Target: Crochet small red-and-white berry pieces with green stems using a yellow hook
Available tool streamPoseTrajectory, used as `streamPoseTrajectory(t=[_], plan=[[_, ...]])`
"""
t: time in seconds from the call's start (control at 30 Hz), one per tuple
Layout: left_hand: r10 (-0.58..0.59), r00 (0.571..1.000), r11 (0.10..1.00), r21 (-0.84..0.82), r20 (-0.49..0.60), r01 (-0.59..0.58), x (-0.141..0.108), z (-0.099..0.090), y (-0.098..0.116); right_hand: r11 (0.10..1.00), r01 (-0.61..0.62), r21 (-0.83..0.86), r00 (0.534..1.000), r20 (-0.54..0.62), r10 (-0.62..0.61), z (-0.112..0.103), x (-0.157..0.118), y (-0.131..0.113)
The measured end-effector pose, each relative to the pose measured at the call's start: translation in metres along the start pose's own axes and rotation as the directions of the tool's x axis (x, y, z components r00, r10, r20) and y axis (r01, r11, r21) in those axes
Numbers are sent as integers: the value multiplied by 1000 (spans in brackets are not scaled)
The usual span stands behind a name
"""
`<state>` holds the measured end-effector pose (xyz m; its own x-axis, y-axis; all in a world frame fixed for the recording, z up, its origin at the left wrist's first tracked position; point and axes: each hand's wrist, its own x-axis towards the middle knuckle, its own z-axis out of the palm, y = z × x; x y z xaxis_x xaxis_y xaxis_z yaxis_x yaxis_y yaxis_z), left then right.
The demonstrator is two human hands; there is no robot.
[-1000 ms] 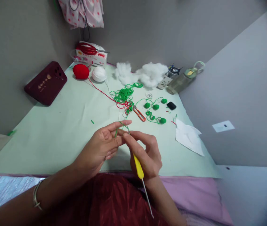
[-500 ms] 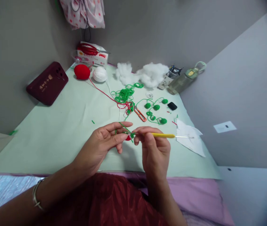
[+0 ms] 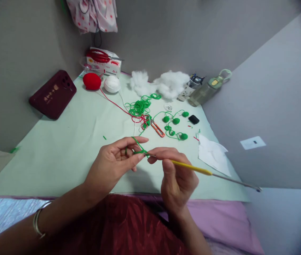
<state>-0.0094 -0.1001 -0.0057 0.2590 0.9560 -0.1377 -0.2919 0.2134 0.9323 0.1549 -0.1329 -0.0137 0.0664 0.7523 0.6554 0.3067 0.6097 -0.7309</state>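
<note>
My right hand point(image 3: 178, 173) is closed around a crochet hook point(image 3: 192, 167) with a yellow handle; its far metal end slants down to the right. The hook's tip meets a small green crochet piece point(image 3: 141, 152), which my left hand point(image 3: 117, 157) pinches between thumb and fingers. Green yarn point(image 3: 139, 142) runs over my raised left index finger and back to the table. My fingers hide most of the piece. Beyond my hands lie a tangle of green yarn point(image 3: 139, 107) and orange thread snips point(image 3: 157, 128).
Several small green crochet balls point(image 3: 176, 121) and a black object point(image 3: 194, 119) lie to the right, near white paper point(image 3: 212, 156). Behind are white stuffing point(image 3: 171, 85), red yarn point(image 3: 92, 81), white yarn point(image 3: 112, 84) and a bottle point(image 3: 206, 92). A dark red phone case point(image 3: 53, 95) leans at left.
My right hand has turned, so the hook's rear end swings down and to the right. The red part seen beneath my fingers is now hidden.
</note>
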Motion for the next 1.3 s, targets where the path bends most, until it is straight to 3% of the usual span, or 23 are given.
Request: streamPoseTrajectory(t=[0.1, 0.27, 0.37, 0.43, 0.6, 0.77, 0.9, 1.0, 1.1, 1.2, 1.3], plan=[[28, 999, 998, 52, -37, -26, -1, 3, 1, 986, 110, -123, 993, 59, -104, -2, -1, 0], [180, 971, 974, 169, -157, -153, -2, 6, 2, 895, 272, -355, 960, 165, -226, 0, -12, 5], [152, 976, 982, 140, -156, -130, -2, 7, 2, 845, 339, -414, 941, 150, -304, 4, -16, 8], [139, 978, 986, 118, -158, -121, -2, 7, 1, 860, 333, -387, 943, 137, -303, 5, -13, 9], [232, 956, 964, 175, -181, -200, -3, 8, 1, 956, 192, -221, 981, 46, -186, 4, -3, 9], [24, 993, 1000, -11, -116, -25, -2, 9, 2, 815, 325, -479, 944, 118, -307, 9, -16, 14], [-79, 997, 978, -193, 24, 82, 0, 5, -1, 766, 362, -531, 929, 140, -342, 9, -19, 16], [-178, 976, 936, -286, 124, 207, 4, -1, 2, 883, 279, -378, 959, 62, -276, 5, -11, 11], [-157, 982, 946, -271, 104, 180, 7, -6, 9, 991, 45, -122, 996, -74, -54, 1, -2, 3], [-77, 992, 968, -229, 102, 99, 7, -7, 9, 994, -84, 74, 989, -112, 92, -1, 3, -2], [-65, 982, 980, -176, 176, 97, 4, -3, 4, 984, -131, 118, 989, -53, 138, 0, 5, 1]])
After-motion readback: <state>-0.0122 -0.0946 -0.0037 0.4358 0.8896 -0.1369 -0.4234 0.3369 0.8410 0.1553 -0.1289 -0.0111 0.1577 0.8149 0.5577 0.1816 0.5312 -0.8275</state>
